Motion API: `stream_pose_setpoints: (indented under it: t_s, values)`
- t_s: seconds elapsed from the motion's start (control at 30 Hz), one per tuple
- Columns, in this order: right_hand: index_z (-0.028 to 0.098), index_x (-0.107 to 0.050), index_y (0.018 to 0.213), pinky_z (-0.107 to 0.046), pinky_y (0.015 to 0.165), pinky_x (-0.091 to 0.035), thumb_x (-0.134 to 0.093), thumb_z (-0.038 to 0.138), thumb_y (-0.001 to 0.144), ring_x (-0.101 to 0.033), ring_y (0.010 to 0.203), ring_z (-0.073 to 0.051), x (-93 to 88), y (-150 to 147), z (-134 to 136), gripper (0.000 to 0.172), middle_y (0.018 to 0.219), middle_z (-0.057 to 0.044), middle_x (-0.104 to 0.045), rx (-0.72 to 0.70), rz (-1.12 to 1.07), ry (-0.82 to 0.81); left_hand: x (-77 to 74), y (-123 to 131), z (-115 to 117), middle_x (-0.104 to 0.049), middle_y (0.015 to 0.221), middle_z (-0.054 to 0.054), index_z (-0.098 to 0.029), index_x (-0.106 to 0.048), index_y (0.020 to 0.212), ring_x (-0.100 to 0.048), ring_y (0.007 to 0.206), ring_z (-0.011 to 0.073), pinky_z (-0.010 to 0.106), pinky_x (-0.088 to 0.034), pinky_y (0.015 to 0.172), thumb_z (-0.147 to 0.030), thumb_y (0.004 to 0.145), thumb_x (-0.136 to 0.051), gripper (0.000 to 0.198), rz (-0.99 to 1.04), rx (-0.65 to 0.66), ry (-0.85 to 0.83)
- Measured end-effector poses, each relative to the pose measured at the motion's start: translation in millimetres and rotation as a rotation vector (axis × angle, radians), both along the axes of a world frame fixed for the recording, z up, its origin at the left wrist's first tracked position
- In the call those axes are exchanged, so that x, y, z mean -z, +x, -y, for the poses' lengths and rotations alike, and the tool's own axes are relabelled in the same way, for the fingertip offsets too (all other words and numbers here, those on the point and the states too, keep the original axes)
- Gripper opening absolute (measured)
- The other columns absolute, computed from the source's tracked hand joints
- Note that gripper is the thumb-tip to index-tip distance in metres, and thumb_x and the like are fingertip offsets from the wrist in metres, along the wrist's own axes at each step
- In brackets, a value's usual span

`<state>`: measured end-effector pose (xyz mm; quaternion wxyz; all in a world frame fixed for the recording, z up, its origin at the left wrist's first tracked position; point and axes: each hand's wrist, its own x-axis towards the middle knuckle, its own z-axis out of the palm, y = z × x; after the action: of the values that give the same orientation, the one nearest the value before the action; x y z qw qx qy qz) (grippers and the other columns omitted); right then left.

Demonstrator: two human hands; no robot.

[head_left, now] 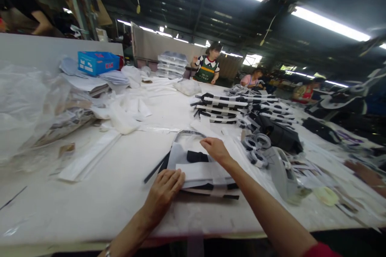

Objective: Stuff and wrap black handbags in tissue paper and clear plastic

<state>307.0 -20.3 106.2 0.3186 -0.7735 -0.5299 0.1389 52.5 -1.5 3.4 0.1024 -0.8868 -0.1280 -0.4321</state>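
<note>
So the biggest thing there was the white table (90, 209), and back towards its far right corner sat a big pile of black-and-white pieces (223, 108). Next size down was the flat bundle (177, 154), lying near the middle of the table's near edge, right between the two hands. It had a white strip (196, 172) across it, with the strip's long axis going left to right, roughly along that near edge. The left hand (167, 186) was the closer one to the strip: palm down, fingers out straight and together, fingertips resting on its left end, not really gripping anything. So the strip ran off to the right from those fingertips, and most of the bundle lay beyond and right of them. The right hand (214, 148) was up by the bundle's far right part, fingers curled in, thumb near the forefinger; couldn't tell if it had hold of anything. From there the bundle lay mostly left and nearer. Smallest bit was a black patch (197, 156), just beyond the strip, between the hands.
</note>
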Motion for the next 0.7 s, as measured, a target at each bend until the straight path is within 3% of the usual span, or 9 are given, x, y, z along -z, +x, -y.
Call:
stream_pose_setpoints:
  t_s: [0.1, 0.27, 0.37, 0.47, 0.6, 0.7]
  values:
    - [0.019, -0.064, 0.057, -0.028, 0.068, -0.049, -0.073, 0.031, 0.075, -0.063, 0.064, -0.018, 14.8, 8, -49, 0.023, 0.053, 0.000, -0.061, 0.036, -0.073, -0.148, 6.5, 1, 1, -0.069, 0.120, 0.010, -0.015, -0.060, 0.126, -0.058, 0.118, 0.0222, 0.042, -0.042, 0.107, -0.008, 0.098, -0.034, 0.039, 0.006, 0.001, -0.029]
    - [0.017, -0.058, 0.056, -0.023, 0.049, -0.041, -0.082, 0.043, 0.068, -0.049, 0.044, -0.010, 44.8, 4, -90, 0.038, 0.046, 0.003, -0.053, 0.081, -0.267, -0.282, 13.3, 1, 2, -0.067, 0.123, 0.011, -0.015, -0.058, 0.129, -0.054, 0.126, 0.0227, 0.044, -0.038, 0.112, -0.006, 0.097, -0.037, 0.039, -0.040, -0.001, -0.057]
    - [0.015, -0.059, 0.064, -0.021, 0.047, -0.040, -0.078, 0.036, 0.078, -0.045, 0.042, -0.007, 56.3, -4, -94, 0.031, 0.049, 0.007, -0.051, 0.094, -0.370, -0.275, 16.2, 2, 1, -0.068, 0.121, 0.011, -0.015, -0.057, 0.129, -0.056, 0.124, 0.0218, 0.043, -0.039, 0.112, -0.005, 0.097, -0.034, 0.041, 0.009, 0.005, -0.067]
    - [0.014, -0.061, 0.077, -0.021, 0.051, -0.047, -0.071, 0.029, 0.085, -0.054, 0.049, -0.008, 57.0, -10, -89, 0.019, 0.060, 0.006, -0.059, 0.095, -0.469, -0.208, 16.1, 3, 1, -0.069, 0.119, 0.011, -0.015, -0.058, 0.128, -0.057, 0.122, 0.0218, 0.044, -0.040, 0.111, -0.007, 0.097, -0.034, 0.040, 0.026, 0.011, -0.061]
    - [0.014, -0.063, 0.086, -0.025, 0.063, -0.055, -0.071, 0.023, 0.079, -0.069, 0.066, -0.014, 44.3, -14, -75, 0.013, 0.073, -0.002, -0.071, 0.070, -0.574, -0.085, 9.8, 1, 1, -0.068, 0.120, 0.011, -0.015, -0.059, 0.127, -0.059, 0.119, 0.0209, 0.041, -0.042, 0.108, -0.010, 0.098, -0.036, 0.038, -0.033, -0.001, -0.037]
    - [0.014, -0.067, 0.090, -0.030, 0.072, -0.057, -0.068, 0.027, 0.080, -0.072, 0.075, -0.017, 31.5, -22, -59, 0.016, 0.079, -0.007, -0.074, 0.020, -0.588, -0.013, 5.2, 0, 2, -0.069, 0.120, 0.010, -0.015, -0.060, 0.126, -0.059, 0.117, 0.0206, 0.040, -0.043, 0.106, -0.010, 0.099, -0.035, 0.037, -0.031, -0.002, -0.037]
